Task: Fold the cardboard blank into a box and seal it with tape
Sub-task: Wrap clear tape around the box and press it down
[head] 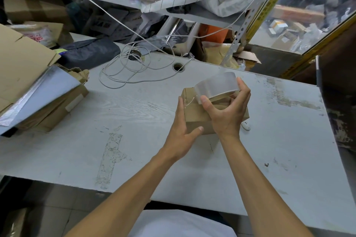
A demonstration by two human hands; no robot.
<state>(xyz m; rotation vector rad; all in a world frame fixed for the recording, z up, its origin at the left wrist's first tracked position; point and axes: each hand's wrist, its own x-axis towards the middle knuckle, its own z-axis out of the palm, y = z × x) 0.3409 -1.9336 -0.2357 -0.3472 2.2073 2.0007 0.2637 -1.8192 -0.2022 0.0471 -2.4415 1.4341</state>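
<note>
A small brown cardboard box [198, 116] stands folded on the white table [134, 113], right of centre. My left hand [183, 132] grips the box's left side, fingers along its far edge and thumb on the near face. Above the box's top, my right hand [228, 109] holds a roll of clear tape [217, 85] between thumb and fingers. A strip of tape runs from the roll down onto the box's top left corner. The box's right side is hidden behind my right hand.
A stack of flat cardboard and white mailers [38, 90] fills the table's left. A coiled white cable [127, 67] lies at the back beside a cable hole [178, 67]. A small white object [246, 126] lies just right of the box. Cluttered shelves stand behind.
</note>
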